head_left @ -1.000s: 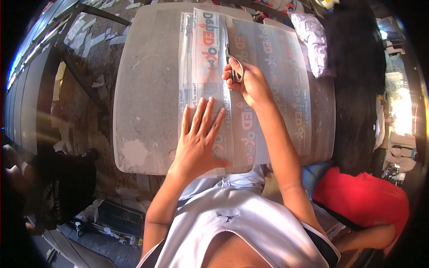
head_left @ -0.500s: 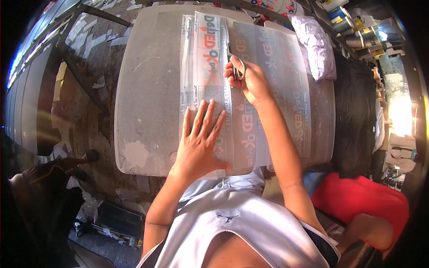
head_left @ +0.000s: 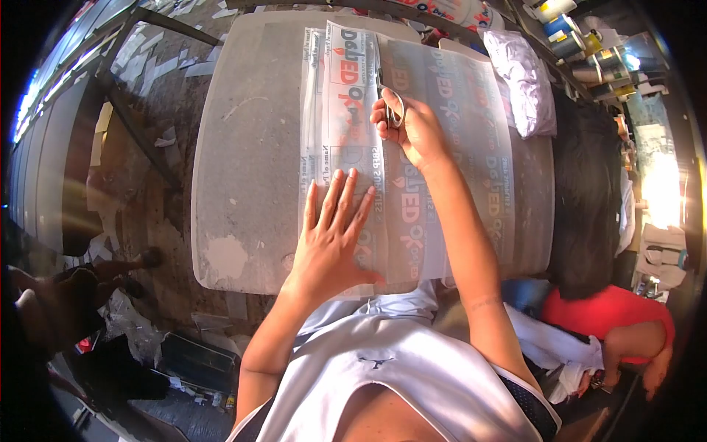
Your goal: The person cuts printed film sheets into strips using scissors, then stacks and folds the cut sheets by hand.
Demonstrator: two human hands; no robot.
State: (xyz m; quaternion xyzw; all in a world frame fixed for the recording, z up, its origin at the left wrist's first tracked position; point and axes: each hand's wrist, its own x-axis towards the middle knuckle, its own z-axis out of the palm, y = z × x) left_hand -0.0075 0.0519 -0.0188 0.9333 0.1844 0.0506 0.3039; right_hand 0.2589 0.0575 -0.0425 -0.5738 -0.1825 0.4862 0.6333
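Head view: our left hand point(head_left: 329, 243) lies spread flat on the sheet point(head_left: 346, 114); at its one o'clock, our right hand point(head_left: 418, 140) grips scissors point(head_left: 403, 110), barely moved, so cutting seems paused.

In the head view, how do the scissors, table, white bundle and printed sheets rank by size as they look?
1. Table
2. Printed sheets, covering much of it
3. White bundle
4. Scissors, partly hidden by the right hand

We saw whitish, see-through sheets point(head_left: 401, 180) with red and blue-grey lettering point(head_left: 350, 71), silvery scissors point(head_left: 402, 108), a grey surface point(head_left: 250, 155) with pale blotches point(head_left: 224, 256), and a white shirt point(head_left: 353, 342).
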